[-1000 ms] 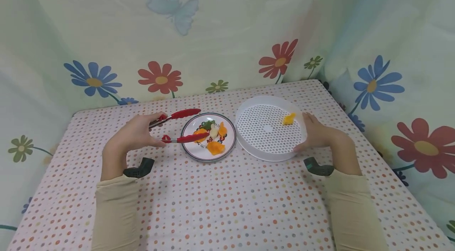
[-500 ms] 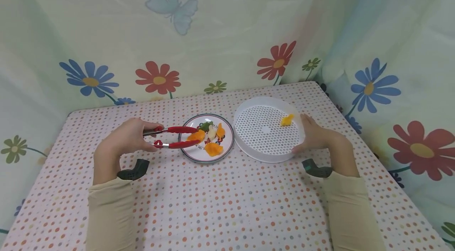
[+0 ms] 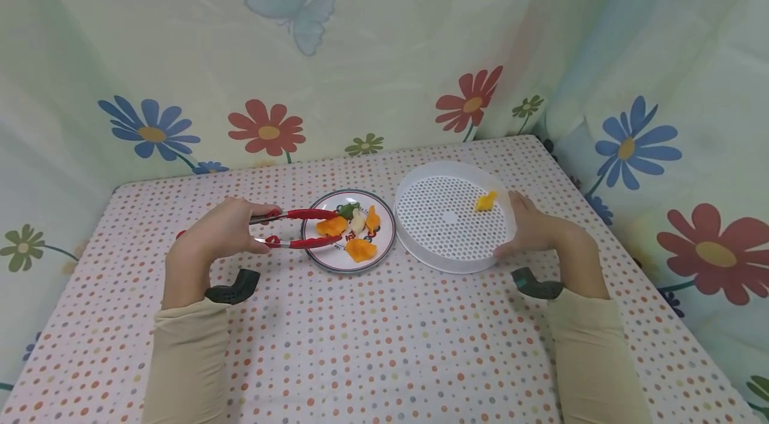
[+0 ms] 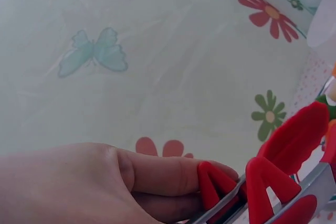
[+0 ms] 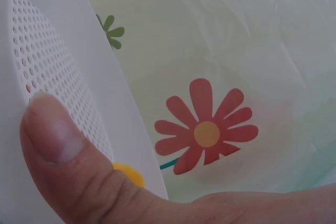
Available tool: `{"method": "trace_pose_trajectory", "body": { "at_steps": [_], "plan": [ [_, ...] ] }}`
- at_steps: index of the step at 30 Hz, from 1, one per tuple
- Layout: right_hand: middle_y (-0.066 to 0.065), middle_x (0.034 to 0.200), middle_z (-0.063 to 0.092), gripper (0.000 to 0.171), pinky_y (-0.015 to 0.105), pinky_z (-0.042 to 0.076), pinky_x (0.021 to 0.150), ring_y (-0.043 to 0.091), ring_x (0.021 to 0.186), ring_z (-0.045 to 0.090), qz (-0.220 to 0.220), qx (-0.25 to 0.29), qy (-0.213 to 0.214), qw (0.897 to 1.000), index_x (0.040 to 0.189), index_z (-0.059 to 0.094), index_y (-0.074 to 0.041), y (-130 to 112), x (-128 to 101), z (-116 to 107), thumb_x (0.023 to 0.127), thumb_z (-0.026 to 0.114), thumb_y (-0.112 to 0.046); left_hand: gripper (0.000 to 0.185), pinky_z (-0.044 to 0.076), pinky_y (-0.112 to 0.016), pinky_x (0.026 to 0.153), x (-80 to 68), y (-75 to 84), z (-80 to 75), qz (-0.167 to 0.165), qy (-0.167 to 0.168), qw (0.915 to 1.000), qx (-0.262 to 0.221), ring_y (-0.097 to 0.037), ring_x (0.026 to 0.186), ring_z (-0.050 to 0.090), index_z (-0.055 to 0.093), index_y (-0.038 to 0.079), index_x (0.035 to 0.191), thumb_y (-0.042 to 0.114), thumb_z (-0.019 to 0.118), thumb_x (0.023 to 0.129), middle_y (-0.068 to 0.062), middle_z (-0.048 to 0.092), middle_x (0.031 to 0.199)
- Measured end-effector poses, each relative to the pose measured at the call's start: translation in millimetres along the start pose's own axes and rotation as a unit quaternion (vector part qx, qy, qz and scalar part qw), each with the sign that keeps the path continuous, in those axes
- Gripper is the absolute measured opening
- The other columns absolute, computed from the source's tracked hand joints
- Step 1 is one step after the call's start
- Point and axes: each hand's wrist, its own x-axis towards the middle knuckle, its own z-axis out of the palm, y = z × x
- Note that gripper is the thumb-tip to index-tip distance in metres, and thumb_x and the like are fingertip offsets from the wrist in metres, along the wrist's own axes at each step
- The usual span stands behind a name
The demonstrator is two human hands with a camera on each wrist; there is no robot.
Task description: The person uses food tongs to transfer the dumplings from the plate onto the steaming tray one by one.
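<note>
1. The table point(image 3: 384, 344) wears a cloth of small orange, red and grey-blue dots on pale pink; behind and to both sides hangs a thin, creased pale-green curtain point(image 3: 390, 37) printed with blue, red and green flowers and one pale-blue butterfly.
2. Toward the table's left edge, the left hand point(image 3: 219, 234) is clenched round the handles of the tongs point(image 3: 297, 227) — thin steel arms with glossy red silicone tips, which the left wrist view shows as smooth, rounded paddles point(image 4: 294, 140).
3. The tong tips reach over the left rim of the plate point(image 3: 384, 240) and close on an orange piece point(image 3: 331, 226), nearly squeezed together upon it.
4. The plate is round and white with a dark band at the rim, standing about midway along the table, nearer its far edge. In it lie soft-looking dumpling-shaped pieces: orange ones, a pale one and a dark green one.
5. Just right of the plate stands the strainer tray point(image 3: 447, 247) — round, white plastic, low-walled, its floor pierced with rows of small holes. One orange piece point(image 3: 485, 201) lies inside near its right wall.
6. The right hand point(image 3: 537, 227) grasps the tray's right wall; the right wrist view shows the thumb point(image 5: 58, 156) pressed on the inner side.
</note>
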Motion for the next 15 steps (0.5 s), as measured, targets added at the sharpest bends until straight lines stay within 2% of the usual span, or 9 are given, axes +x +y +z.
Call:
{"method": "trace_pose_trajectory", "body": {
  "at_steps": [5, 10, 15],
  "plan": [
    [0.036, 0.150, -0.006, 0.137, 0.068, 0.016, 0.106, 0.057, 0.136, 0.003, -0.004, 0.005, 0.007, 1.000, 0.146, -0.013, 0.007, -0.6, 0.6, -0.7, 0.065, 0.083, -0.047, 0.076, 0.052, -0.033, 0.070, 1.1, -0.5, 1.8, 0.001, 0.009, 0.9999, 0.011, -0.029, 0.103, 0.057, 0.054, 0.017, 0.136, 0.020, 0.086, 0.068, -0.016, 0.066, 0.119],
    [0.037, 0.150, -0.007, 0.141, 0.068, 0.017, 0.106, 0.057, 0.136, 0.004, 0.007, 0.007, 0.001, 1.000, 0.146, -0.015, 0.006, 0.8, 2.8, 1.7, 0.062, 0.084, -0.050, 0.077, 0.052, -0.033, 0.070, 3.6, -5.9, 6.2, -0.016, 0.000, 0.9998, 0.015, -0.028, 0.101, 0.056, 0.053, 0.016, 0.136, 0.022, 0.086, 0.068, -0.017, 0.064, 0.121],
    [0.037, 0.150, -0.008, 0.143, 0.068, 0.017, 0.105, 0.057, 0.136, 0.004, 0.011, 0.004, 0.000, 1.000, 0.145, -0.017, 0.005, 2.2, 3.7, 2.5, 0.061, 0.084, -0.052, 0.076, 0.053, -0.037, 0.076, 5.9, -10.7, 8.8, -0.011, 0.004, 0.9999, 0.009, -0.030, 0.105, 0.056, 0.054, 0.016, 0.136, 0.023, 0.086, 0.067, -0.017, 0.065, 0.120]
  ]
}}
